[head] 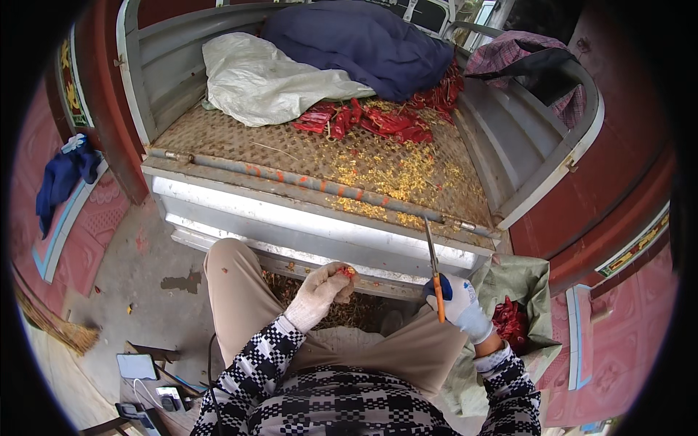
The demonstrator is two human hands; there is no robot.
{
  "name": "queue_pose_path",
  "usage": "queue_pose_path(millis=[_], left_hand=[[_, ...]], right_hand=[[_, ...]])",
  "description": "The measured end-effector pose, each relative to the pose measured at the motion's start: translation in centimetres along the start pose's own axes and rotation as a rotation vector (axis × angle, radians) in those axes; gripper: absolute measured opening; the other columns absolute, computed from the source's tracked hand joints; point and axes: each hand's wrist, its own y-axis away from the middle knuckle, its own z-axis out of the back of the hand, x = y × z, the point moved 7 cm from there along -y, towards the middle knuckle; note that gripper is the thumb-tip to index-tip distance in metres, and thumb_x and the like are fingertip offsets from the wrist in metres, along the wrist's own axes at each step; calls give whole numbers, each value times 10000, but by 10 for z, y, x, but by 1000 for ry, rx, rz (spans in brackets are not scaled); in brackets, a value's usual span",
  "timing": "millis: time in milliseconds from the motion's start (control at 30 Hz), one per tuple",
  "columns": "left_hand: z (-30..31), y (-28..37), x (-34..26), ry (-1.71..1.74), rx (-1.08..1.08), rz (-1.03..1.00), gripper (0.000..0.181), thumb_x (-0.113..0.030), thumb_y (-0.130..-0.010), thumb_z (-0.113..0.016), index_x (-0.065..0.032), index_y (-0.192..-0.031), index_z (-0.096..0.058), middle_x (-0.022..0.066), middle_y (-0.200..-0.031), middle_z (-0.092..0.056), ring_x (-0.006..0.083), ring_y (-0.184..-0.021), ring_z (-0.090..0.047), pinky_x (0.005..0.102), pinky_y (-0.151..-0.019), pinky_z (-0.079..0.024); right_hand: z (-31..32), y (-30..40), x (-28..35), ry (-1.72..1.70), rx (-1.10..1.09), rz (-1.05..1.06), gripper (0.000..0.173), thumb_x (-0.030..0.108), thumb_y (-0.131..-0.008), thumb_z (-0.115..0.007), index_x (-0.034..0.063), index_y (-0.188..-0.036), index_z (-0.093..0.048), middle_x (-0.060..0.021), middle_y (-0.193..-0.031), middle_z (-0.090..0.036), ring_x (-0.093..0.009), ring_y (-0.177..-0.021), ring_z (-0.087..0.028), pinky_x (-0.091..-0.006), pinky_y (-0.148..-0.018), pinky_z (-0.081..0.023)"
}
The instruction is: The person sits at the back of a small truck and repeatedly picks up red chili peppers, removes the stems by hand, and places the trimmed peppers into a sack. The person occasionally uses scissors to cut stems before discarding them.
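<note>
My left hand (322, 291), in a soiled knit glove, pinches a small red chili pepper piece (347, 271) showing yellow seeds, above my lap. On the right, my right hand (455, 300), in a white and blue glove, grips orange-handled scissors (438, 289); their blades point up towards the cart bed's edge and look closed. Red dried chili peppers (390, 122) lie on the rusty metal cart bed (218, 136), among scattered yellow seeds (403, 174). More red chilies (510, 321) fill part of an open green woven sack (537, 278) beside my right forearm.
A white woven sack (256, 82) and a dark blue cloth (354, 43) cover the back of the bed. The cart's metal sides rise left and right. At lower left are a broom (71, 332) and a stool with a phone (136, 366). Plant debris (362, 310) lies between my legs.
</note>
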Motion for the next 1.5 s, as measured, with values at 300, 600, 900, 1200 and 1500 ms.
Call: queue_pose_path(millis=[300, 600, 900, 1200, 1500], left_hand=[[-3, 3, -3, 81, 1, 13, 262, -146, -922, -517, 29, -1114, -550, -4, -661, -443, 75, -578, -373, 229, -526, -328], [2, 4, 6, 102, -16, 34, 379, -104, -918, -531, 69, -1245, -452, 19, -722, -487, 92, -605, -416, 237, -550, -373], [10, 5, 6, 62, -45, -11, 407, -34, -905, -532, 115, -1266, -417, 48, -752, -526, 102, -641, -460, 245, -586, -408], [9, 8, 2, 28, -64, -76, 318, -40, -909, -539, 109, -1185, -487, 32, -733, -514, 98, -633, -452, 240, -580, -398], [5, 8, 3, 104, -1, -25, 205, -90, -920, -556, 32, -1084, -542, 5, -727, -487, 85, -619, -416, 240, -569, -370]], right_hand=[[-44, 3, 46, 14, 59, 235, 410, 273, -737, -764, 29, -1021, -597, -171, -824, -653, -390, -750, -627, -423, -653, -505], [-47, 3, 62, 471, 81, 319, 777, 537, -669, -769, 4, -1185, -537, -193, -1023, -627, -381, -928, -585, -441, -815, -443], [-47, -6, 67, 595, 123, 249, 782, 592, -637, -767, 33, -1149, -578, -186, -968, -638, -368, -927, -604, -447, -793, -439], [-49, -6, 68, 638, 125, 262, 758, 592, -667, -749, 26, -1143, -585, -178, -935, -667, -344, -848, -635, -428, -747, -461], [-55, 4, 55, 135, 204, 109, 443, 460, -804, -724, 66, -995, -660, -173, -778, -651, -379, -694, -623, -428, -592, -476]])
